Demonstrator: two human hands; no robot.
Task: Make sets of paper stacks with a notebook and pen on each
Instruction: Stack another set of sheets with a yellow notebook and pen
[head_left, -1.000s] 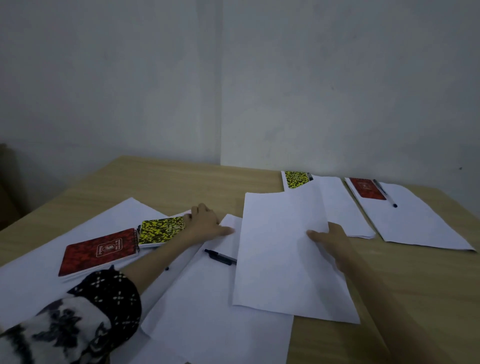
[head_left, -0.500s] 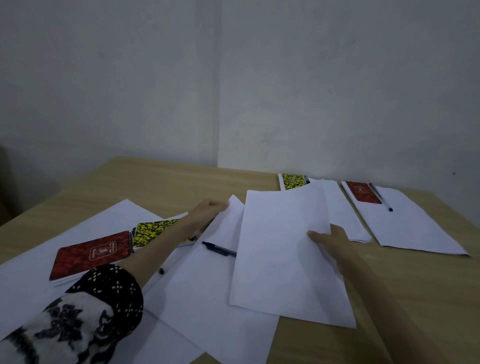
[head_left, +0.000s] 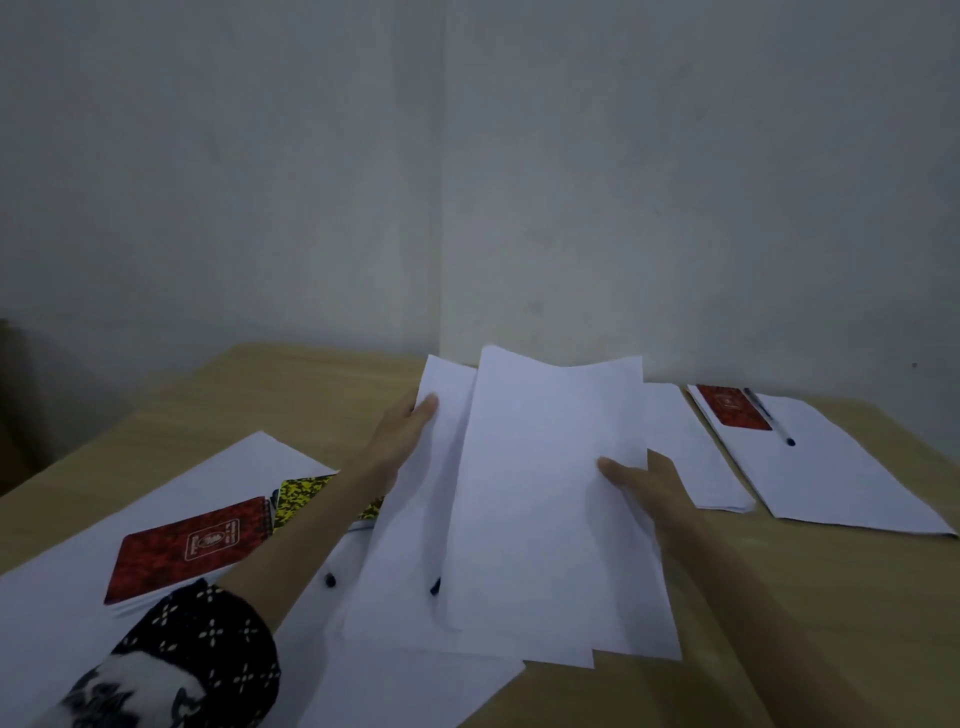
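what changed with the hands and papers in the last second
The left hand left the yellow patterned notebook, took a white sheet and lifted it toward the sheet in the right hand. The red notebook and the far-right set's black pen stayed put.

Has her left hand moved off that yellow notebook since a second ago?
Yes. The left hand has gone from beside the yellow notebook up and toward the far table edge, and now grips a paper sheet.

Raised sheets (head_left: 545, 499) hide most of a pen (head_left: 435, 586); yellow notebook (head_left: 298, 499) partly behind forearm
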